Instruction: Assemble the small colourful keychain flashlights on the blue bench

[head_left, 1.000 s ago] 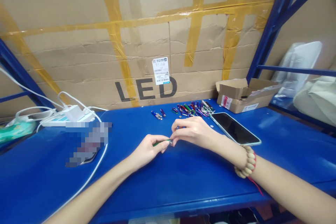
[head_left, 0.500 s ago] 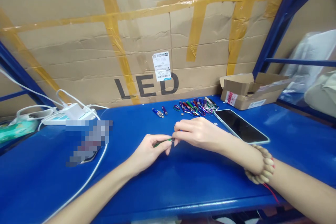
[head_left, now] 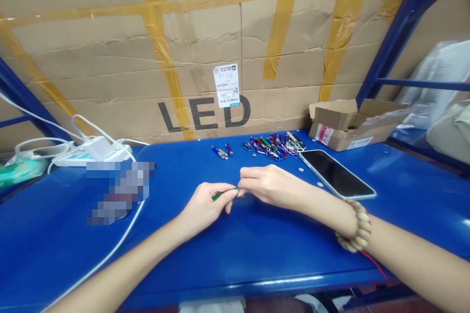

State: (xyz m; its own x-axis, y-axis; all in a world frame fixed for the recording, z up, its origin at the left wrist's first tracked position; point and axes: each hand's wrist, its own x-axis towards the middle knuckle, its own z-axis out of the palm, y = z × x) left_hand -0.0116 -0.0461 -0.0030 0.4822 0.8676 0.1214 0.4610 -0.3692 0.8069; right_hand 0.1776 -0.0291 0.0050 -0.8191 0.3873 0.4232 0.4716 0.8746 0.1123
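Note:
My left hand (head_left: 203,208) is closed around a slim green tube (head_left: 218,196), shaped like a small keychain flashlight; most of it is hidden by the fingers. At the tube's right end, my right hand (head_left: 270,185) pinches with thumb and fingertips. Whatever sits in that pinch is too small and covered to make out. Beyond the hands lie a blue flashlight piece (head_left: 216,149) and a purple one (head_left: 229,149), with small round metal bits beside them. Farther right is a pile of colourful keychain flashlights (head_left: 273,144) with carabiner clips.
A phone (head_left: 338,173) lies right of my right hand, before an open cardboard box (head_left: 336,139). At left are a power strip (head_left: 68,158), a white cable (head_left: 123,244) and a blurred-out item (head_left: 123,195). A large taped carton (head_left: 205,54) stands behind the blue table (head_left: 257,249).
Both hands have shifted slightly left in view, still meeting at the green tube. The right fingertips now sit closer against its end, and the dark tip seen before is covered. The camera view has tilted slightly.

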